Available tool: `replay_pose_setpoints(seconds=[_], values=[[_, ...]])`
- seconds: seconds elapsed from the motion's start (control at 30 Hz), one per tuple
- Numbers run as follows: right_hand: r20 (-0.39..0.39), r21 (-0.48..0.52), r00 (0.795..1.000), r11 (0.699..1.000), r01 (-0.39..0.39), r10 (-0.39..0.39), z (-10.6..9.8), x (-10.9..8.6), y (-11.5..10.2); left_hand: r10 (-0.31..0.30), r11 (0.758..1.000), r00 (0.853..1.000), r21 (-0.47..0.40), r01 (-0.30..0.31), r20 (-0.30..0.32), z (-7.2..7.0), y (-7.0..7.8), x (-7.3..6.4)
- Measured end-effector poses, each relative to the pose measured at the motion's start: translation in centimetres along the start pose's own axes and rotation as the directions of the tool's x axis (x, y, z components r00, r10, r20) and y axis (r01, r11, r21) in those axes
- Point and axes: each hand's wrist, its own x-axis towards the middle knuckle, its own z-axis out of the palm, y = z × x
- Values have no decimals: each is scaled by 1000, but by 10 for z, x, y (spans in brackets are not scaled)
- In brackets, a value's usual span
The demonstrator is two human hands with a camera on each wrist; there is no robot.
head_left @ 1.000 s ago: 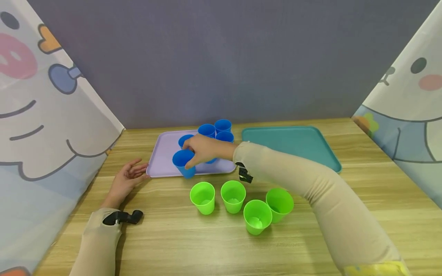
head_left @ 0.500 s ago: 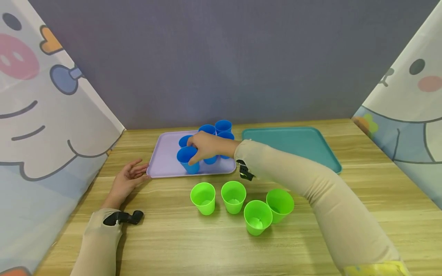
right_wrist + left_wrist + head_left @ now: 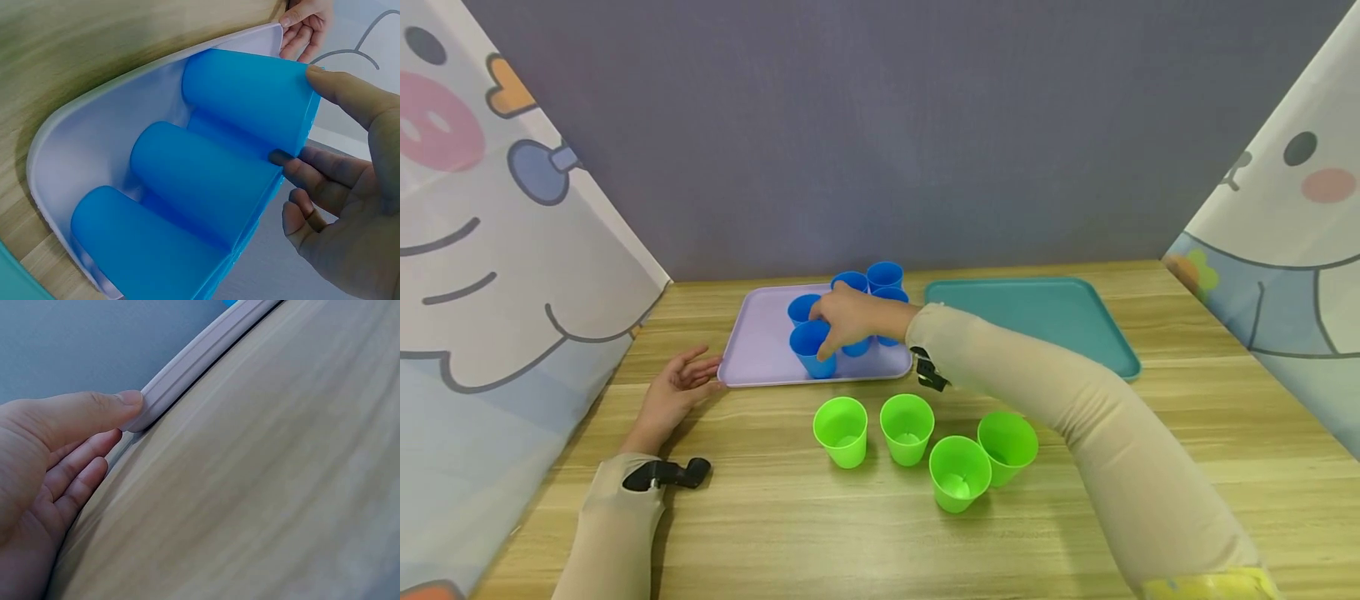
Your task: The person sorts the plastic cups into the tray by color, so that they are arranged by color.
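head: right fingers [image 3: 826,310] on cup [image 3: 812,360] (blue)

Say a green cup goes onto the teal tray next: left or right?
Right, I'd say. The right hand is nearer the green cups and teal tray, though it must first release the front blue cup. The left hand touches the lilac tray at its near-left corner, farther from both.

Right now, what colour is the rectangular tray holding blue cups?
Pale purple tray, clearest in the head view.
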Motion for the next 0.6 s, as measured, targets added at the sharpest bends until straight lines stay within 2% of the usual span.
replay_pose_setpoints(seconds=[0.2,0.47,0.6], values=[[-3,11,1000,1000,3,-3,1,2,4,1,1000,1000,-2,-1,1,0,1,0],[-22,79,1000,997,14,-12,0,-2,6,17,1000,1000,-5,-17,3,-1,-1,1],[-24,61,1000,998,22,-20,-2,-7,4,7,1000,1000,-12,-7,3,-1,-1,-1]])
